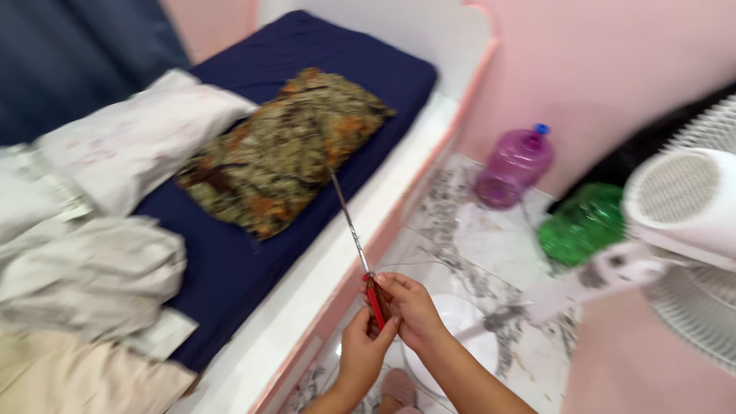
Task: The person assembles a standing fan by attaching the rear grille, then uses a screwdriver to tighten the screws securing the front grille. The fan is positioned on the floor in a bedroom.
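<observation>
While both hands meet low in the head view, the left hand [366,349] and the right hand [410,307] close together around the red plastic handle of a long screwdriver [360,257]. Each grip is narrow, fingers wrapped on the handle. The thin metal shaft rises up and left, its tip over the edge of a camouflage-patterned cushion [280,157]. That cushion lies on a navy mattress [230,268] in a white bed frame [337,253]. Pale crumpled bedding [100,261] sits at left. On the marble floor [491,238]: purple plastic jug [514,165], green bottle [583,222], white fan [686,207] at right.
</observation>
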